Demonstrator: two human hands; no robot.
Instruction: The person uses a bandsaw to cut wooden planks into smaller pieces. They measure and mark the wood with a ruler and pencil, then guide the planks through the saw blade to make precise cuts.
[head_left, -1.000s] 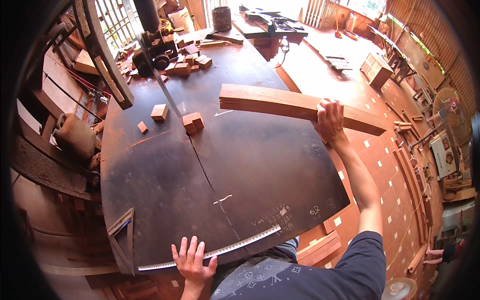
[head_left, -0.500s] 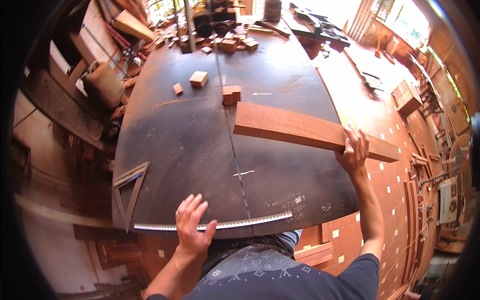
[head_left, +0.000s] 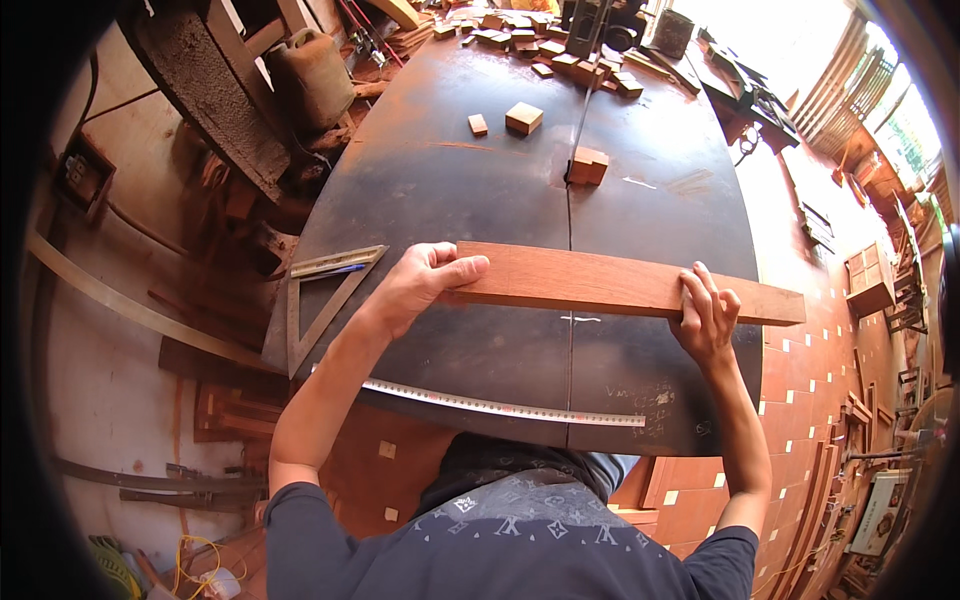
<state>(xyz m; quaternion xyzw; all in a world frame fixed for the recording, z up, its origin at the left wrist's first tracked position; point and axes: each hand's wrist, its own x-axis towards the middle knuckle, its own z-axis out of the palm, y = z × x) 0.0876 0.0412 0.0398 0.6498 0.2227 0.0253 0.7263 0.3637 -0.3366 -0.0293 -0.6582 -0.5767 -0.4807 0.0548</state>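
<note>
A long reddish-brown wooden board (head_left: 580, 278) lies crosswise in front of me over the dark table (head_left: 480, 360). My left hand (head_left: 425, 280) grips its left end, thumb on top. Toward its right end, my right hand (head_left: 708, 310) is closed over the near edge. Between the board and my body, a white ruler (head_left: 510, 409) runs along the table's near edge. A triangular square (head_left: 335, 290) with a blue pen (head_left: 338, 270) by its upper bar lies at the left edge. Beyond the board, a small wooden block (head_left: 587, 167) sits by the dark slot in the tabletop.
Two more wood pieces, a pale block (head_left: 523, 118) and a smaller one (head_left: 478, 125), rest farther back. Several offcuts (head_left: 565, 62) are heaped at the far end near a dark machine part (head_left: 588, 28). A plastic jug (head_left: 312, 80) stands at the left. Tiled floor (head_left: 800, 400) spreads to the right.
My left hand has moved from above the ruler to the board's left end and taken hold. The board is now nearer and more level across. The view has shifted left.
</note>
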